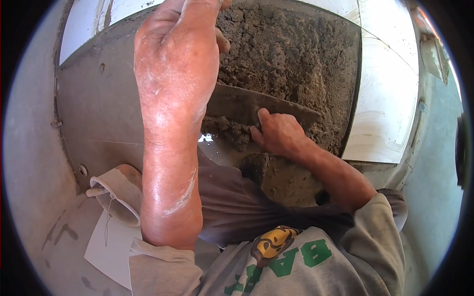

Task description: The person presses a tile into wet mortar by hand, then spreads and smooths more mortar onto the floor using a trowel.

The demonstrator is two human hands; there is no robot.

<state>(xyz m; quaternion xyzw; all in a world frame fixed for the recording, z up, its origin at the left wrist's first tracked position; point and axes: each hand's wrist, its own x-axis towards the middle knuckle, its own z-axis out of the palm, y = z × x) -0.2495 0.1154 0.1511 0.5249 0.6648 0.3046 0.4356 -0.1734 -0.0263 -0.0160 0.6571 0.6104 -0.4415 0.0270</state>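
My right hand (283,132) is closed on a plastering trowel, its handle hidden by my fingers. The long flat trowel blade (237,104) lies against rough, wet, grey-brown mortar (291,54). My left hand (177,64) is raised close to the camera, bent at the wrist, above the mortar's left side. Its thumb tip shows on the right, but the other fingers are mostly cut off by the top edge, so I cannot see whether they hold anything. Pale smears mark the left forearm.
White tiles (382,98) border the mortar on the right, with more along the back. Smooth grey floor (103,103) lies to the left. A mortar-stained bucket (118,190) with a wire handle is tipped beside a loose white tile (111,251). Walls stand on both sides.
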